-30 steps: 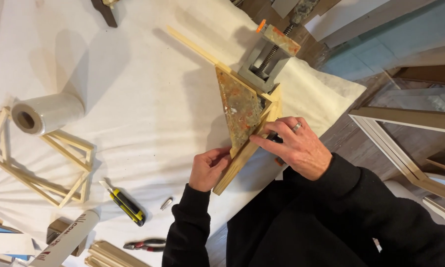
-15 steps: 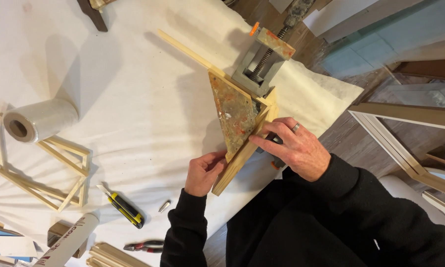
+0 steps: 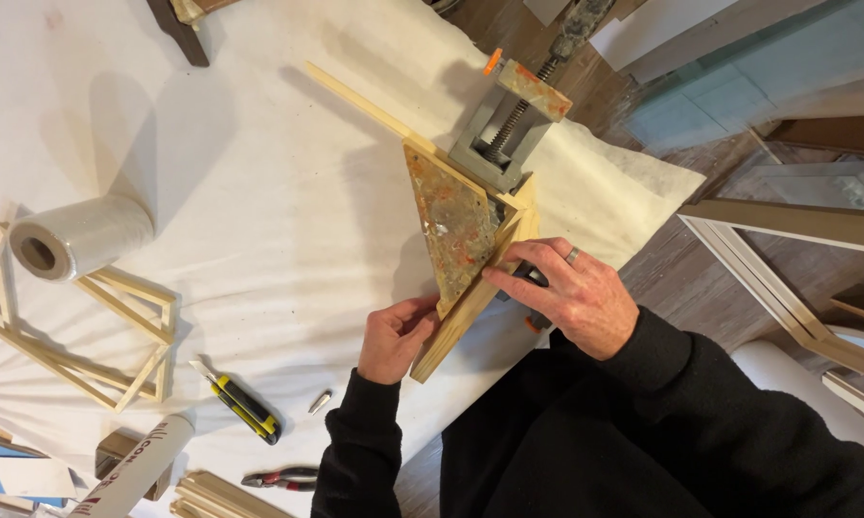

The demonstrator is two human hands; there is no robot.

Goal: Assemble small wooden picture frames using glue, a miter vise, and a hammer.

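Both hands are on the corner clamp job at the tabletop's near right edge. The left hand (image 3: 394, 338) curls around the near end of the wooden strip (image 3: 468, 309), fingers closed on it. The right hand (image 3: 568, 295) lies flat over the strip higher up, fingertips pressing it against the paint-stained triangular plate (image 3: 451, 225), a dark handle tucked under the palm. The strip's long axis runs diagonally away from the person towards the grey screw clamp (image 3: 507, 129). The left hand has the free end. A yellow utility knife (image 3: 242, 408) lies well left.
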